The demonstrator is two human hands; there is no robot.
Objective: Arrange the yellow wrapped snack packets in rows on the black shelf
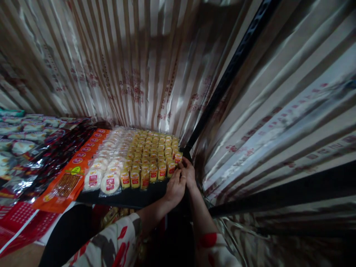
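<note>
Both my hands meet at the right front corner of a dark shelf [130, 198] stacked with small yellow packets [151, 152] bearing red labels. My left hand [175, 187] is curled, its fingers bent against the nearest packets. My right hand [188, 171] pinches the rightmost yellow packet [178, 157] at the row's end. Rows of round white packets [107, 174] lie to the left of the yellow ones. My sleeves are white with red and grey patches.
Orange flat packets [71, 178] and dark foil packets [52, 155] lie further left, with pale green-white bags [16, 141] at the far left. Striped shiny foil sheeting [133, 63] hangs behind and to the right. A black pole [222, 85] rises diagonally from the shelf corner.
</note>
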